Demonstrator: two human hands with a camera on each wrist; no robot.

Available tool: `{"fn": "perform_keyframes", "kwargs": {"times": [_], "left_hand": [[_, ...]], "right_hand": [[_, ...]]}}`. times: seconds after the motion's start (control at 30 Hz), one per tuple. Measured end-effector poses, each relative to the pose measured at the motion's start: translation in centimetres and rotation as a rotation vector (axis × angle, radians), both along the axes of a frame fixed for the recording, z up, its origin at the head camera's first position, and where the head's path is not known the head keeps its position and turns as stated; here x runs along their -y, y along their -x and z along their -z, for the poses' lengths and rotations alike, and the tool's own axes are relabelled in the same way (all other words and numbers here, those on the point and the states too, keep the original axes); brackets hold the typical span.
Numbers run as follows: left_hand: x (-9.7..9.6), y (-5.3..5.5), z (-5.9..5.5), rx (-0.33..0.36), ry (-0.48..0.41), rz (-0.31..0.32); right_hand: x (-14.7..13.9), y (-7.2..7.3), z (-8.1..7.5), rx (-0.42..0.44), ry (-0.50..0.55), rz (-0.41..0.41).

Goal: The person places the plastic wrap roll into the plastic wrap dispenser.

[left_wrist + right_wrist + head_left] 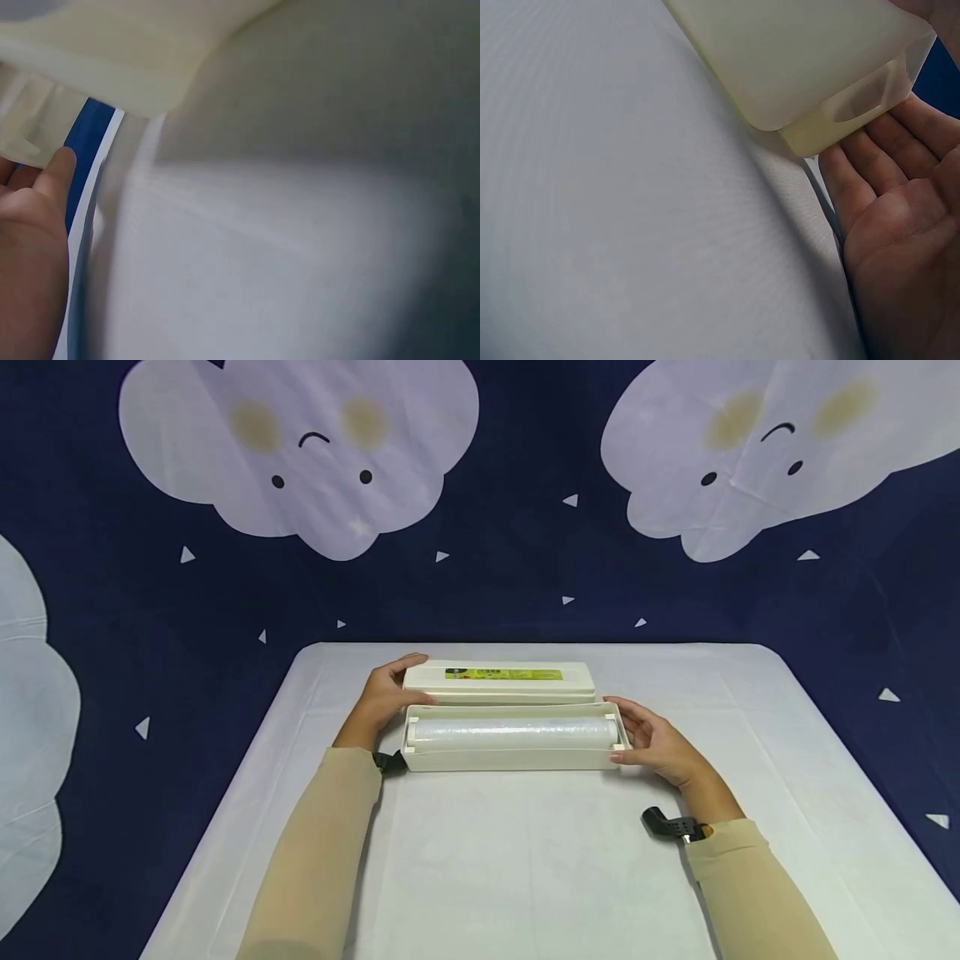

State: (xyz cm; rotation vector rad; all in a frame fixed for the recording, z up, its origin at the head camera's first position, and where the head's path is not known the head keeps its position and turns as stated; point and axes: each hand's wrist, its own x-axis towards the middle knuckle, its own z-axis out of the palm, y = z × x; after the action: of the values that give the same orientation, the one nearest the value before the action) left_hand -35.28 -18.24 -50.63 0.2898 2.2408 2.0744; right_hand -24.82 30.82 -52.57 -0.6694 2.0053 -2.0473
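Labelled lid (pixel 498 687) behind box (pixel 510 761) was gripped by L hand (pixel 381 695), & box, w/ film roll (pixel 517 732) inside, by R hand (pixel 662 748).

I can't say for certain whether this is a home or a corner fitted out for recording, though it feels homely enough to me. Navy cloth (pixel 510 585) spreads beyond the table (pixel 517 860), printed with pale clouds (pixel 300 502) and little white triangles (pixel 571 501) (the clouds' smiling faces are upside down from here), more nursery than workshop. The table wears a creased white cover (pixel 765 760), and the box (pixel 510 762) of clear film (pixel 513 735) on it is ordinary kitchen ware.
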Motion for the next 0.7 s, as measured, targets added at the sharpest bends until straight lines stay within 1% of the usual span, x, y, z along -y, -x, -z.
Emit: {"fn": "perform_keyframes", "kwargs": {"times": [0.1,0.2,0.37,0.53,0.7], "left_hand": [[0.12,-0.22,-0.04,-0.006,0.033,-0.02],[0.18,-0.38,-0.06,-0.006,0.041,-0.045],[0.13,-0.5,-0.1,-0.023,-0.015,-0.073],[0.16,-0.48,-0.23,-0.035,-0.075,-0.079],[0.3,-0.48,-0.52,-0.048,-0.1,-0.086]], "right_hand": [[-0.01,0.0,0.0,0.004,-0.001,-0.001],[-0.04,0.0,-0.02,0.002,-0.003,-0.002],[-0.04,-0.02,-0.05,-0.008,-0.001,-0.003],[-0.02,-0.04,-0.01,-0.008,0.011,-0.01],[-0.1,0.0,0.13,-0.005,0.008,-0.005]]}}
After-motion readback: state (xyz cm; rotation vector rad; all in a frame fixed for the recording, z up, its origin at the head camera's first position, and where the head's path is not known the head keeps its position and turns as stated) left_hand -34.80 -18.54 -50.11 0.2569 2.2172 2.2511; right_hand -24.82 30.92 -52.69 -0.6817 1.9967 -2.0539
